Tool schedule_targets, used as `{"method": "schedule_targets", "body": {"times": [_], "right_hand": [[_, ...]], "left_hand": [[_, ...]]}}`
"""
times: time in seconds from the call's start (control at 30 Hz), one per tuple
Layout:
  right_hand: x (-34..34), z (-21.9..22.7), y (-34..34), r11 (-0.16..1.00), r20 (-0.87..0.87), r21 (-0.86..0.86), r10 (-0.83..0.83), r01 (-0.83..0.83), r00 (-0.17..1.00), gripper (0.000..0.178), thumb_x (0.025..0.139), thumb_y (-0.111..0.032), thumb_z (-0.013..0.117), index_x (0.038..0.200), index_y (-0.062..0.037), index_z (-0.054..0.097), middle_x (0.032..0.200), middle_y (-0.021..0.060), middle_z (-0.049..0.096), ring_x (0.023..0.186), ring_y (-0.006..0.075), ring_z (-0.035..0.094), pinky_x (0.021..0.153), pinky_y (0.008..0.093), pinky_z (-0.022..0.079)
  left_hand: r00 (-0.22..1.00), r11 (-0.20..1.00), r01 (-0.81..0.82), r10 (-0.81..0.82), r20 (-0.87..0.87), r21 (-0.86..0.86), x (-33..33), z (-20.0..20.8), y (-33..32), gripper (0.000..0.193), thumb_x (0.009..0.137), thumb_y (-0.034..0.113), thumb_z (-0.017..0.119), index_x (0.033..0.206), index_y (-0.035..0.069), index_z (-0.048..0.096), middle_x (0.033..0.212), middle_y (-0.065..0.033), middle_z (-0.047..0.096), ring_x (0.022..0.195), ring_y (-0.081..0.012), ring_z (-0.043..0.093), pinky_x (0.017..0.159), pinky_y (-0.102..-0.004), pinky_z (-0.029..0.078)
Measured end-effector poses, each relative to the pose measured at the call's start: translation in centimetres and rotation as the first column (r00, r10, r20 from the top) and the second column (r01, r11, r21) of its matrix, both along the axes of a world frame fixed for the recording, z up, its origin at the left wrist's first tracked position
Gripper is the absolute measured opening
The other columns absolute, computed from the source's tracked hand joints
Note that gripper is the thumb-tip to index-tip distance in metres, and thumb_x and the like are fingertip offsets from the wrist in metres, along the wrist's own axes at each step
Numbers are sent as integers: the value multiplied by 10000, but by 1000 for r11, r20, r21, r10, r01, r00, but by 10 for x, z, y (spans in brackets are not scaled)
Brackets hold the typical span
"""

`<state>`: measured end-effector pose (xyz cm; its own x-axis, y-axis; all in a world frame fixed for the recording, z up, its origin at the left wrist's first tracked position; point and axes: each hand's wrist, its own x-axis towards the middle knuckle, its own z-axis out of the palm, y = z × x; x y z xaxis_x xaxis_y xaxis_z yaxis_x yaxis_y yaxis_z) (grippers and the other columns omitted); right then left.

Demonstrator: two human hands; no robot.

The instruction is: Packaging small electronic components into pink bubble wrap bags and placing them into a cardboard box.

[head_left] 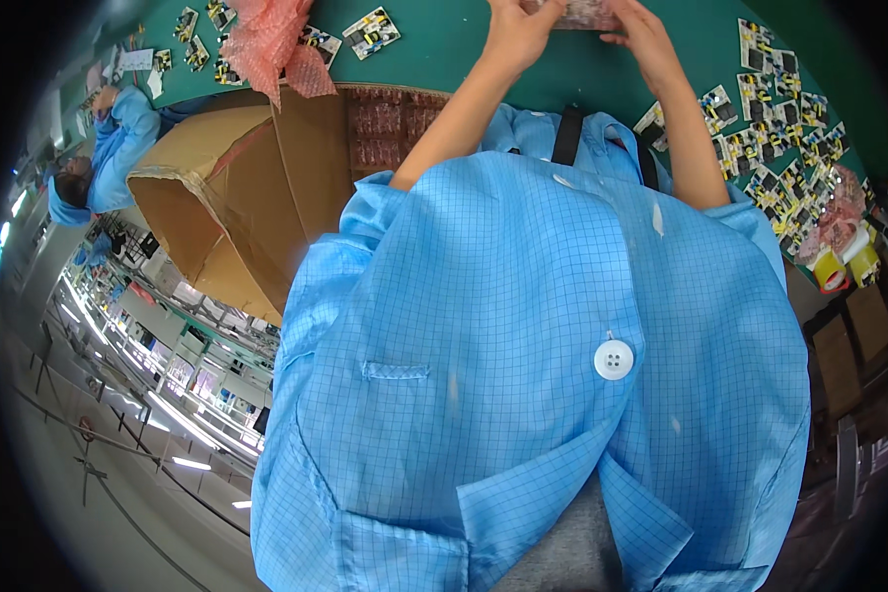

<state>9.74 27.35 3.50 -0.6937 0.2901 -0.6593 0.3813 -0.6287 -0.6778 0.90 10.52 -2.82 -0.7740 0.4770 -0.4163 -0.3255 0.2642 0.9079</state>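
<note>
At the top edge of the view, both hands are at a small pinkish, see-through bubble-wrapped packet [588,14]. My left hand [519,36] grips its left end, fingers partly cut off by the frame. My right hand [649,41] closes on the right end, its fingers bent around the edge. What the wrap contains cannot be made out. The packet is over the green table mat [434,59]. Nearer to me, left of my left forearm, an open cardboard box [316,163] holds rows of similar pink-wrapped packets [377,123].
Many small circuit boards [781,133] cover the table's right side, beside crumpled pink wrap [841,207] and yellow tape rolls [839,268]. More boards [371,34] and pink bubble wrap [266,39] are at the left. A person in blue [118,148] sits far left.
</note>
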Motion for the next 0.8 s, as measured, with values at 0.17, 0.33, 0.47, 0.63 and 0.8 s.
{"method": "schedule_targets", "body": {"times": [0.17, 0.33, 0.47, 0.63, 0.8], "right_hand": [[-45, -7, 38, 854, -68, 465, 296, -232, 953, 252, 838, -66, 688, 1072, -22, 606, 898, 17, 637, 789, 92, 587, 690, 243, 489], [-93, -5, 80, 617, 86, 660, 503, -427, 860, 303, 785, -97, 714, 1065, -9, 638, 868, 52, 653, 779, 123, 609, 727, 286, 506], [-107, 3, 87, 474, 127, 810, 433, -346, 892, 322, 776, -111, 702, 1069, 4, 633, 929, 125, 650, 818, 205, 624, 751, 318, 507], [-103, 32, 80, 293, 169, 935, 123, -199, 978, 307, 785, -138, 703, 1047, -6, 611, 944, 146, 644, 896, 293, 606, 825, 379, 494], [4, -8, 173, -52, 390, 914, -165, -403, 906, 447, 756, -331, 739, 1111, -82, 628, 995, 72, 669, 941, 240, 598, 831, 358, 476]], "left_hand": [[967, 999, -12, 22, 254, -42, -11, 51, 17, 437, 911, 89, 588, 1239, -28, 324, 1110, -159, 601, 856, -154, 602, 687, -280, 501], [649, 921, -314, 30, -760, -232, -70, 83, -24, 299, 735, 139, 701, 1007, 45, 623, 949, -112, 591, 911, -297, 553, 806, -397, 455], [421, 720, -475, -319, -849, -506, -145, 89, -83, 351, 697, 143, 702, 1011, 44, 581, 973, -148, 587, 957, -355, 528, 859, -473, 391], [496, 549, -496, -457, -738, -673, -228, 93, -136, 496, 787, 415, 712, 1055, 15, 593, 958, -190, 637, 903, -394, 629, 763, -480, 505], [562, 340, -411, -636, -529, -846, -255, 78, -125, 491, 773, 483, 679, 973, 35, 695, 963, -194, 661, 921, -369, 636, 791, -473, 511]]}}
